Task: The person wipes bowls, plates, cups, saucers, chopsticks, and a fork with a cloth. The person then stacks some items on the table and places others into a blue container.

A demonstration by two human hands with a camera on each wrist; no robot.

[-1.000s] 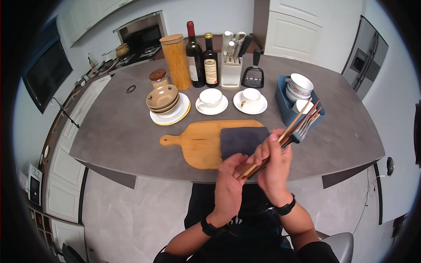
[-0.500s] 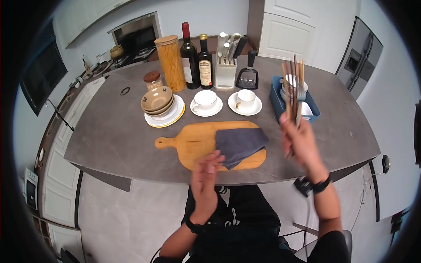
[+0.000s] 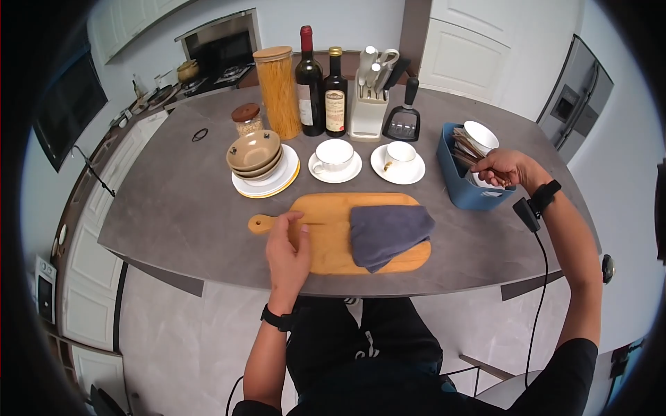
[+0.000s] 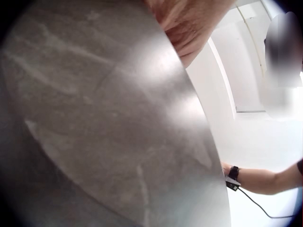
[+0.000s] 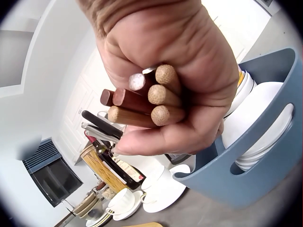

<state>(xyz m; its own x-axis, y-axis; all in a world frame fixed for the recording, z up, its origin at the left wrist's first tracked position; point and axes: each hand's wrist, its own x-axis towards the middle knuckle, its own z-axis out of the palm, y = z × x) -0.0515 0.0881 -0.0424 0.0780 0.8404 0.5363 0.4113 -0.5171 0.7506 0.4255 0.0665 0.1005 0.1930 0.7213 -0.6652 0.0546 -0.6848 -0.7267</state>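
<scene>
My right hand (image 3: 501, 168) grips a bundle of chopsticks (image 5: 163, 94), some pale bamboo and some dark reddish wood. It is over the near part of the blue basket (image 3: 463, 188), with the bundle's far ends inside beside the white bowls (image 3: 481, 134). The butt ends poke out of the fist in the right wrist view. Over the left part of the wooden cutting board (image 3: 322, 243), by its handle, my left hand (image 3: 288, 253) has relaxed fingers and nothing in them. A folded grey cloth (image 3: 388, 234) lies on the board's right half.
Stacked brown bowls (image 3: 254, 150) sit on plates at the left. Two white cups (image 3: 334, 154) on saucers stand mid-table. Behind them are a pasta jar (image 3: 279, 93), two dark bottles (image 3: 309, 97), a knife block (image 3: 368, 114) and a black-handled tool (image 3: 404, 121).
The two hands, together at the chopstick bundle at first, have parted. My right hand has carried the bundle right and tipped it into the basket; my left has moved left over the board.
</scene>
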